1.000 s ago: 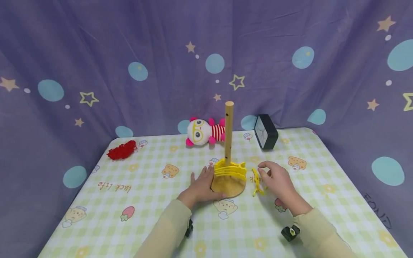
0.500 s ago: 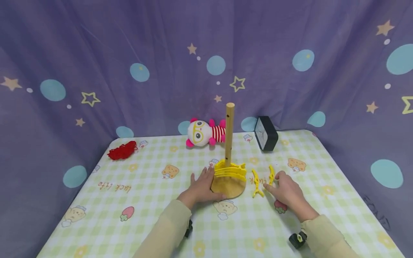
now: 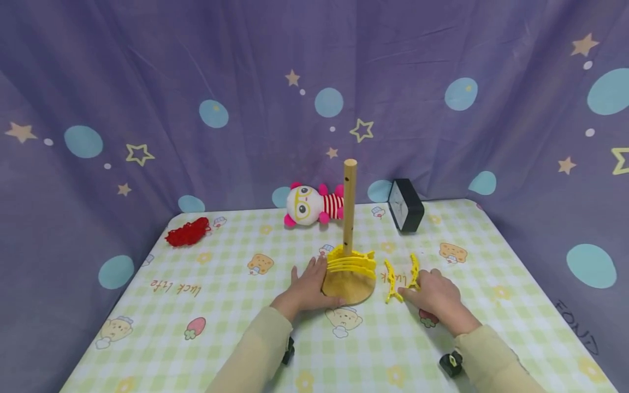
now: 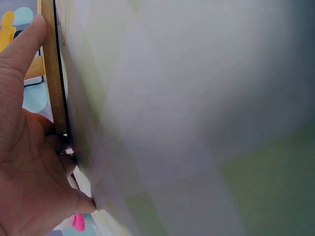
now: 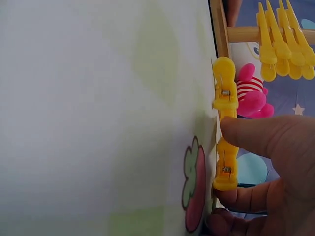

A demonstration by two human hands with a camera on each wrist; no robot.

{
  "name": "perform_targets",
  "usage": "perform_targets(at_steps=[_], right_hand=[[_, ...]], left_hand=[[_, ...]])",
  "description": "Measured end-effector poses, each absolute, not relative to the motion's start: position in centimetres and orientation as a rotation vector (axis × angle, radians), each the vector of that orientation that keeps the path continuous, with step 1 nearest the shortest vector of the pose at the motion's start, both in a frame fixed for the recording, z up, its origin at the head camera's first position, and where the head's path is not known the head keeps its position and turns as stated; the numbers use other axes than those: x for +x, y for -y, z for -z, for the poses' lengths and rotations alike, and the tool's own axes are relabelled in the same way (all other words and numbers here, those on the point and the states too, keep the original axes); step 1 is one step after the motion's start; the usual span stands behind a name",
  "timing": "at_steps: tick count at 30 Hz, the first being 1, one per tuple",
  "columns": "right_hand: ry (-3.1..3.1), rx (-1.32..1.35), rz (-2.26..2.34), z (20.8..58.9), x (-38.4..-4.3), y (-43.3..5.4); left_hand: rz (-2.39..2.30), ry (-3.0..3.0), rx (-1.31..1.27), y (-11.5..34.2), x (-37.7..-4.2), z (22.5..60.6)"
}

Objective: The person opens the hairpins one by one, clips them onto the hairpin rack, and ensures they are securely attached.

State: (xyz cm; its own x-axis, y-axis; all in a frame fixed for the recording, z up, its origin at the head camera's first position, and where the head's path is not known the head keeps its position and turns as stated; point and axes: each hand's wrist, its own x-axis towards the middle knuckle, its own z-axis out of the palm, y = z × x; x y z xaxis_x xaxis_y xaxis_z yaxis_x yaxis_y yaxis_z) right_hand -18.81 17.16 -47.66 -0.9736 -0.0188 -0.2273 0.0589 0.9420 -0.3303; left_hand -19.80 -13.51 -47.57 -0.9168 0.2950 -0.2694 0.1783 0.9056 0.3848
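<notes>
A wooden post [image 3: 349, 210] stands upright on a round wooden base [image 3: 350, 289]. Several yellow hair clips [image 3: 351, 263] hang in a row low on it. My left hand [image 3: 306, 286] grips the base at its left side, thumb along the near edge and fingers along the far left. Two more yellow clips with small springs lie on the tablecloth right of the base. My right hand [image 3: 437, 297] has thumb and forefinger around the near end of the right-hand clip [image 5: 226, 167]. The left-hand clip [image 3: 391, 281] lies by the thumb tip.
A pink-and-white plush toy [image 3: 307, 206] lies behind the post. To its right stands a black square clock [image 3: 408, 204]. Tangled red yarn [image 3: 188, 232] sits at the far left of the checked tablecloth [image 3: 236, 338]. A purple curtain [image 3: 245, 109] closes off the back.
My right hand has moved from over the far end of the right-hand clip down to its near end, and its thumb and forefinger have drawn together around it. The left hand has stayed put.
</notes>
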Motion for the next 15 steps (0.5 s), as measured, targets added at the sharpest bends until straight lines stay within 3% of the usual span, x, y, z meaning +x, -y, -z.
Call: perform_targets(at_steps=[15], right_hand=[[-2.979, -0.035, 0.644, 47.2, -18.2, -18.6]], left_hand=[[-0.518, -2.747, 0.357, 13.6, -19.8, 47.8]])
